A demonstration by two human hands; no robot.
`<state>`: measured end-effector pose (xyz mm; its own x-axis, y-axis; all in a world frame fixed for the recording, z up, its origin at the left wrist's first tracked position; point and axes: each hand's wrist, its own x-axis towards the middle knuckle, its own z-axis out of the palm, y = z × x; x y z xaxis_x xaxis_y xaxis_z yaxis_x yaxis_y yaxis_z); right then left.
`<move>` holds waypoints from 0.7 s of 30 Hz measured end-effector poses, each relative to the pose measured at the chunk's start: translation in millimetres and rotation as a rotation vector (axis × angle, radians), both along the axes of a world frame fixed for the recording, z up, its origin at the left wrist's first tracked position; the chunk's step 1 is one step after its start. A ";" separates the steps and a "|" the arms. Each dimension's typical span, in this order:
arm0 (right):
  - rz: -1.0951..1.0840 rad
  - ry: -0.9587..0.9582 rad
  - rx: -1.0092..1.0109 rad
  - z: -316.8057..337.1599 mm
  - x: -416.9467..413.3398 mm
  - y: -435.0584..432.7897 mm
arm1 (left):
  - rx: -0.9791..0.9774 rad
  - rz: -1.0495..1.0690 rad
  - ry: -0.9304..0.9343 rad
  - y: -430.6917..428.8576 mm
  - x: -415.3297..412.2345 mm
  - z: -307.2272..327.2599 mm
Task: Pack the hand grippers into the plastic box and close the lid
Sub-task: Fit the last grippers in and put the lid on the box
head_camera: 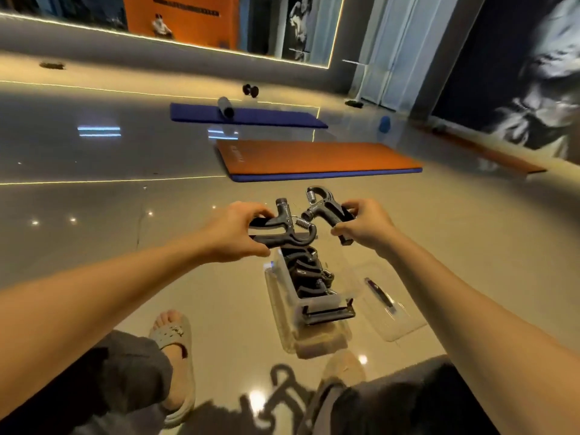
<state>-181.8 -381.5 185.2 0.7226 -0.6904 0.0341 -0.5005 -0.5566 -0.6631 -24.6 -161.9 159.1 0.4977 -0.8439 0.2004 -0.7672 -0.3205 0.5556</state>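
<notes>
The clear plastic box [301, 306] sits open on the glossy floor [94, 215], low of centre in the head view, between the person's knees and the outstretched arms. It already holds a row of black hand grippers [309, 271] stacked close, with one more lying across the near rim at 6 o'clock of the box. The transparent lid [386, 306] lies flat on the floor just beside the box, at its 3 o'clock, so closing is not yet done.

Above the far end of the box, at its 12 o'clock, both hands carry a load. The left hand [233, 233] is clamped around the handles of one hand gripper [279, 229], spring end pointing toward the right. The right hand [365, 222] pinches the handles of a second hand gripper [326, 210], its spring loop raised.

The packing step looks to be in hand, with these two apparently the last to go in. The next move calls for lowering each into the little room left at the far end, turned to nest with the row, then fetching the lid.

Further off, at 12 o'clock, lie an orange mat [317, 160] and a blue mat [248, 116].
</notes>
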 end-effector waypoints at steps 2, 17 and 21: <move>-0.045 0.007 0.011 -11.5 -8.6 -21.9 | 0.024 -0.052 0.025 -27.8 -0.6 -8.4; -0.217 0.183 0.043 -109.4 -26.2 -163.0 | 0.293 -0.098 0.200 -191.3 15.7 -151.0; -0.192 0.222 0.055 -120.3 -12.4 -189.5 | 0.332 -0.070 0.231 -210.1 21.2 -185.8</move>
<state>-194.3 -571.0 65.0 0.5646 -0.8113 -0.1516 -0.7292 -0.4043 -0.5521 -3.4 -372.0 -26.7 0.4366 -0.8774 -0.1990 -0.6608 -0.4628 0.5908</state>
